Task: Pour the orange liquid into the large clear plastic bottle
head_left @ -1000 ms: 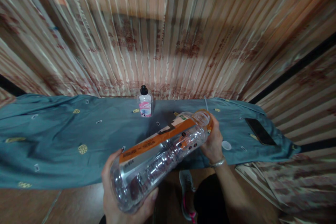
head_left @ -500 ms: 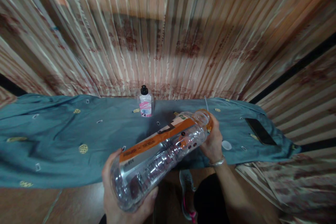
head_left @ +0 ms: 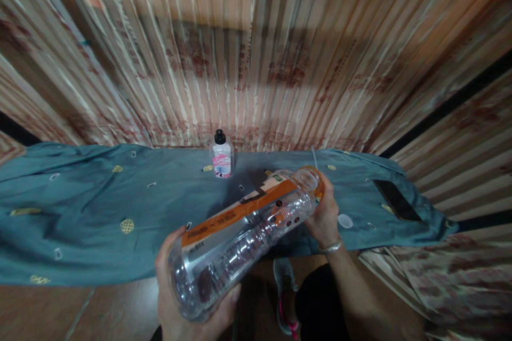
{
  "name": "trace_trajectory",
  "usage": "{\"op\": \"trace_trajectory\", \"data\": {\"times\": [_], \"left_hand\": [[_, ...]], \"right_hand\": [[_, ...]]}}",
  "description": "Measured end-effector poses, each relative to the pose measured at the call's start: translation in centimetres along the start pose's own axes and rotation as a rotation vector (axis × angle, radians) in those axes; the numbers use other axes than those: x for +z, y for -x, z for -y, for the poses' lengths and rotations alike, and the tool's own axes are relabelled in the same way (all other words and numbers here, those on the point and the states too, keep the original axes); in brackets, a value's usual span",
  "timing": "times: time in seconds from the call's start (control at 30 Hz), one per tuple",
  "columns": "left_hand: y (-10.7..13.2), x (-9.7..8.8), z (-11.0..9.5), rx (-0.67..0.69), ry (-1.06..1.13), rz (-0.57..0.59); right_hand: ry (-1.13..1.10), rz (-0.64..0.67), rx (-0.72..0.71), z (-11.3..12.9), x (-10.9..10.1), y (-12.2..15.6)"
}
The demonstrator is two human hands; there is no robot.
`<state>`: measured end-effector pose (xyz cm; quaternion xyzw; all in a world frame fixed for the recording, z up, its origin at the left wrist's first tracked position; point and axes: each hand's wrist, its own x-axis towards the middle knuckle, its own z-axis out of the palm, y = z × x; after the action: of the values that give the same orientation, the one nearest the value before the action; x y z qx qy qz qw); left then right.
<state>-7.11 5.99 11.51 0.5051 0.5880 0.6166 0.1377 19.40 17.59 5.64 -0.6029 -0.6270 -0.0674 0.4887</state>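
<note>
A large clear plastic bottle [head_left: 244, 240] with an orange and white label is held tilted over the front of the cloth-covered table, its neck up toward the right. Around its base wraps my left hand [head_left: 188, 309], thumb on the near side and fingers on the far side. At the neck end, my right hand [head_left: 325, 218] is closed on the orange cap [head_left: 318, 184]; most of its fingers are hidden behind the bottle. No liquid shows inside. Farther back, a small clear bottle [head_left: 222, 162] with a black top and pink label stands upright.
A teal patterned cloth [head_left: 92, 192] covers the table. On the right lie a dark phone [head_left: 397, 200] and a small whitish disc [head_left: 345, 221]. A thin pale strip [head_left: 314, 157] lies near the back edge. Striped curtains [head_left: 224, 64] hang behind; a shoe [head_left: 283, 277] shows below.
</note>
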Motion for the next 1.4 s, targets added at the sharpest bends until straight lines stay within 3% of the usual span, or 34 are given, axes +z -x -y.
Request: {"op": "trace_trajectory", "data": {"times": [0.9, 1.4], "left_hand": [[0.1, -0.1, 0.0, -0.04, 0.003, -0.001], [-0.1, 0.1, -0.8, -0.075, 0.043, 0.005]], "right_hand": [[-0.015, -0.033, -0.029, 0.2, 0.0, -0.1], [-0.028, 0.021, -0.006, 0.2, -0.3, -0.2]]}}
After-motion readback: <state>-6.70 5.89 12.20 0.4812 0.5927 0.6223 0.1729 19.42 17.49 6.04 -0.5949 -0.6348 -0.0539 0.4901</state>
